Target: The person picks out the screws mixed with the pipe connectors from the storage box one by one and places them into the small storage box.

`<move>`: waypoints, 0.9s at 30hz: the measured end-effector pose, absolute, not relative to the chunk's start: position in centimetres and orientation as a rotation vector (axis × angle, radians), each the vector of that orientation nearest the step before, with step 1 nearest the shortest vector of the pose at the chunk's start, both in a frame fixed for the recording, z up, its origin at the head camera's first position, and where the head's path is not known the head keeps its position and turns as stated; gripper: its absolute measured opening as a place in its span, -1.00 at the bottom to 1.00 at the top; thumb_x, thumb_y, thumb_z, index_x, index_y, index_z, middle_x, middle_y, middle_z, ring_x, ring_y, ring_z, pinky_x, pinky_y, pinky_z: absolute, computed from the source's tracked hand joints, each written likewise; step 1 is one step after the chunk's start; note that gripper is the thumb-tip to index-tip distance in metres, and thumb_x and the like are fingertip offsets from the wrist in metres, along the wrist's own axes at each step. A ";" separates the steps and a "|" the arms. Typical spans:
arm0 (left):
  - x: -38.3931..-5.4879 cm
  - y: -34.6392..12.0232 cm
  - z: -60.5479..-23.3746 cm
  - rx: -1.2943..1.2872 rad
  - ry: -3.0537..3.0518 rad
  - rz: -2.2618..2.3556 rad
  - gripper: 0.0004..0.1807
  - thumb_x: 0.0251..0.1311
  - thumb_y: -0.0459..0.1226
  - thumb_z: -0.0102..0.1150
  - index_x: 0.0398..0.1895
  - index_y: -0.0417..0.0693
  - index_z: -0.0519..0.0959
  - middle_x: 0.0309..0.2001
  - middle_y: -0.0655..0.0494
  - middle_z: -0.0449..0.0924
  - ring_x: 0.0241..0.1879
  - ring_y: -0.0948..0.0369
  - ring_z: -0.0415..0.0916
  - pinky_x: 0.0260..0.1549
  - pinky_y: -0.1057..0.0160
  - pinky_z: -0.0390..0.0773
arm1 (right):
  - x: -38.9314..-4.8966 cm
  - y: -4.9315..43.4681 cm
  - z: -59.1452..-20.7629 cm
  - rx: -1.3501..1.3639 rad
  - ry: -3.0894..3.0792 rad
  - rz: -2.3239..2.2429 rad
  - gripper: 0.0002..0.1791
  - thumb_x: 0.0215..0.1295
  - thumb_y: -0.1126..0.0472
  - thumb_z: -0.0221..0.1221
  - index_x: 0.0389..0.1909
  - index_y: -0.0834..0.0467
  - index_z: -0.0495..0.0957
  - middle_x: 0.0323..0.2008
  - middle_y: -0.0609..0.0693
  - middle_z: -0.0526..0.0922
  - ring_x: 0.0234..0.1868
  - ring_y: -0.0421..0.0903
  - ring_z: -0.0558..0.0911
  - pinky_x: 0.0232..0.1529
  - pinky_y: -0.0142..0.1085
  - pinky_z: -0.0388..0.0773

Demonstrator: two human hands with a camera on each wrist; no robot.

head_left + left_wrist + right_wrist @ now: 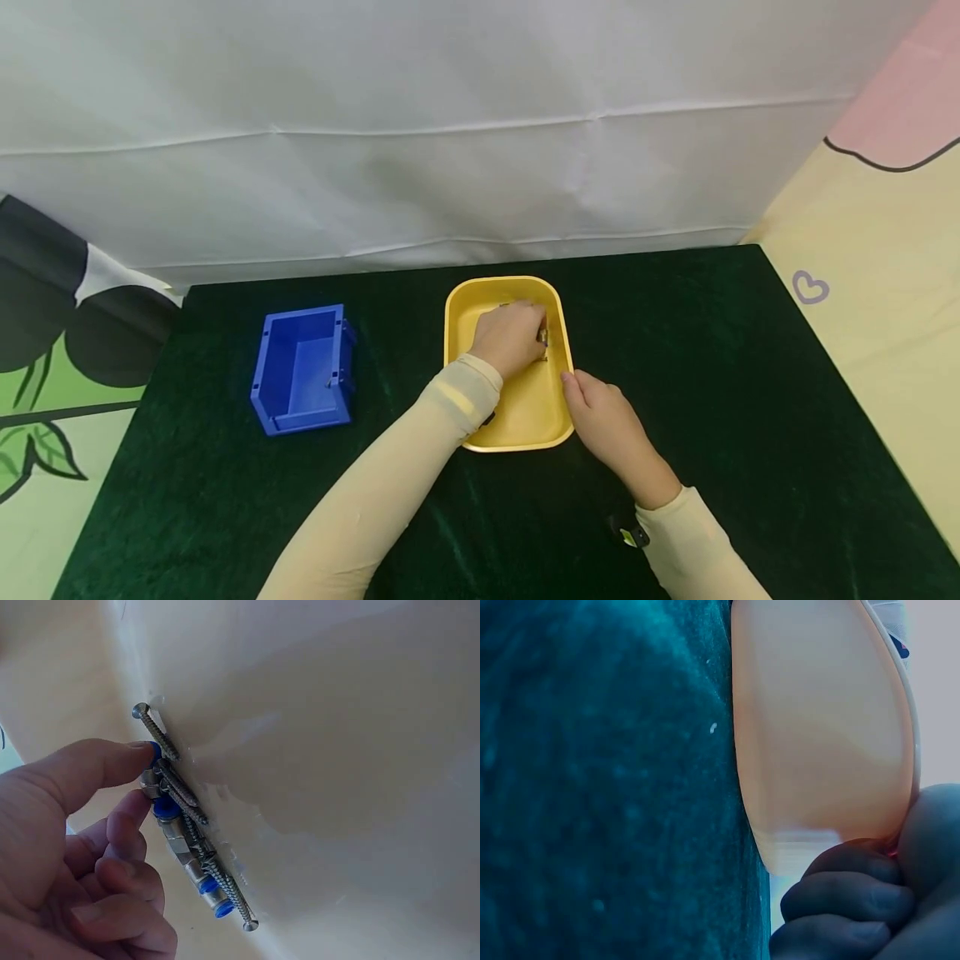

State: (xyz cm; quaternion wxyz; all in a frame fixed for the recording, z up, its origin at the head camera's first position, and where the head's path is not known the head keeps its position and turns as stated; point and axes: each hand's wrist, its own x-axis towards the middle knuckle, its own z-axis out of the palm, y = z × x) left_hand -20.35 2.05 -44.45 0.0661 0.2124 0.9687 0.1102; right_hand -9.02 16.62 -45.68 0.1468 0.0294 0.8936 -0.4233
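Note:
In the head view, my left hand (pixel 512 340) reaches down into a yellow tray (pixel 528 425). The left wrist view shows its thumb and forefinger pinching a metal push-in fitting (pixel 150 778) with a blue end. More blue-ended fittings (pixel 178 844) and several screws (pixel 234 892) lie in a row along the fold between the tray's floor and wall. At the tray's near right side, my right hand (pixel 609 423) grips the rim, thumb on top. Its curled fingers (pixel 840 900) lie against the outer wall in the right wrist view.
A blue plastic bin (pixel 307 371) stands to the left of the tray, with a tiny item by its right wall. Both containers are on a dark green cloth-covered table (pixel 697 350). A white curtain (pixel 450 183) hangs behind the far edge.

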 end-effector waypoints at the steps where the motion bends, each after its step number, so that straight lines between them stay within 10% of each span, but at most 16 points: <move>1: -20.3 2.1 -44.5 0.637 2.922 0.326 -0.77 0.14 -0.12 0.40 -0.39 0.10 0.50 -0.42 0.22 0.45 -0.41 0.21 0.44 -0.38 0.26 0.49 | -9.0 16.6 -45.7 0.084 2.572 -1.219 -0.57 0.60 -0.10 -0.22 -0.27 0.06 0.49 -0.52 0.01 0.52 -0.58 -0.02 0.50 -0.53 -0.22 0.47; 27: -20.4 1.9 -44.6 0.731 2.974 0.274 -0.93 0.25 -0.20 0.28 -0.28 0.09 0.57 -0.37 0.21 0.46 -0.41 0.21 0.44 -0.36 0.24 0.52 | -9.1 16.8 -45.6 0.053 2.570 -1.233 -0.58 0.60 -0.09 -0.22 -0.25 0.08 0.49 -0.52 0.01 0.52 -0.59 -0.02 0.51 -0.55 -0.22 0.47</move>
